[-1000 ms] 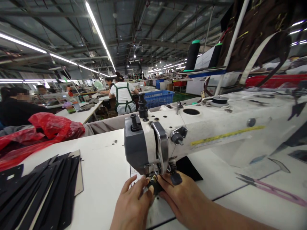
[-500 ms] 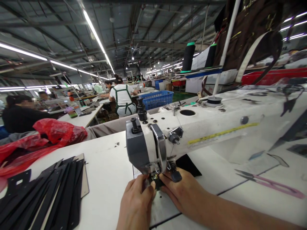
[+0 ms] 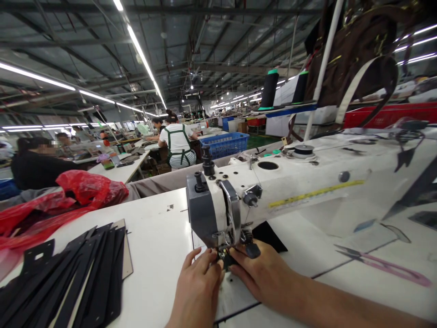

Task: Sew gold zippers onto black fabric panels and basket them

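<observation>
At the sewing machine (image 3: 314, 182), left hand (image 3: 200, 283) (spread wider)

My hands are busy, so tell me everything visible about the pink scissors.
The scissors lie flat on the white table beside the sewing machine. The pink handle looks plastic; the dark, pointed blades look metal, part slightly at the tips and point left. They cross a dark line in the tabletop. Neither the left hand nor the right hand touches them.

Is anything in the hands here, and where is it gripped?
A small dark piece, its near end between left fingertips and right fingertips.
</observation>
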`<state>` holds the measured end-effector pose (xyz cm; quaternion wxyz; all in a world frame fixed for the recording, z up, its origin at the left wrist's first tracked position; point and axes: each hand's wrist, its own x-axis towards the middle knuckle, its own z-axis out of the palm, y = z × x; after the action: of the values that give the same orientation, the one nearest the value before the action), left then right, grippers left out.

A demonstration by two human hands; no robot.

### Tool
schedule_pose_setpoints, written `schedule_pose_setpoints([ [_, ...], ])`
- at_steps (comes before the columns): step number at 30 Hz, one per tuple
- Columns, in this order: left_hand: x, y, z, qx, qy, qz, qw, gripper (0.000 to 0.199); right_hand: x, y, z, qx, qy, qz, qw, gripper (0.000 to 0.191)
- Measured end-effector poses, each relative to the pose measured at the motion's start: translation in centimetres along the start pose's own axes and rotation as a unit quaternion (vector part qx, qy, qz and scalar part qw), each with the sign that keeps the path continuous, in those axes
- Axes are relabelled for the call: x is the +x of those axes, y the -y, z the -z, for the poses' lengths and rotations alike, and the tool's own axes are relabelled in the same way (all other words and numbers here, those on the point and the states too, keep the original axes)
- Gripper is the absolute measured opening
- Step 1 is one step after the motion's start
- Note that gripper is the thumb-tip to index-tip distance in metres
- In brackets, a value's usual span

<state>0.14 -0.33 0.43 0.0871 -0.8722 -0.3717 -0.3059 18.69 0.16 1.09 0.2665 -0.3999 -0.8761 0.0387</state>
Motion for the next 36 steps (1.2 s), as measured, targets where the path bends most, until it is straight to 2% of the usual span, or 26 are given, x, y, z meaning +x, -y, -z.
schedule_pose_setpoints([
  [14,-0.6,0.0,-1.5,-0.027,-0.033,0.018,0.999,0.017,0.1,0.1,-0.3,0.004,0.019,-0.009,1.0,0.015],
  [22,-0.1,0.1,-1.0,-0.034,-0.016,0.021,0.999,0.018,0.2,0.0,-0.3,0.005,0.018,-0.013,1.0,0.016],
  [31,-0.3,0.5,-1.6,-0.048,-0.035,0.028,0.998,0.018,0.1,-0.5,-1.0,-0.015,0.001,-0.012,1.0,0.017],
  [36,-0.3,0.4,-1.3,-0.05,-0.033,0.022,0.998,0.018,0.1,-0.6,-1.0,-0.01,0.003,-0.016,1.0,0.017],
])
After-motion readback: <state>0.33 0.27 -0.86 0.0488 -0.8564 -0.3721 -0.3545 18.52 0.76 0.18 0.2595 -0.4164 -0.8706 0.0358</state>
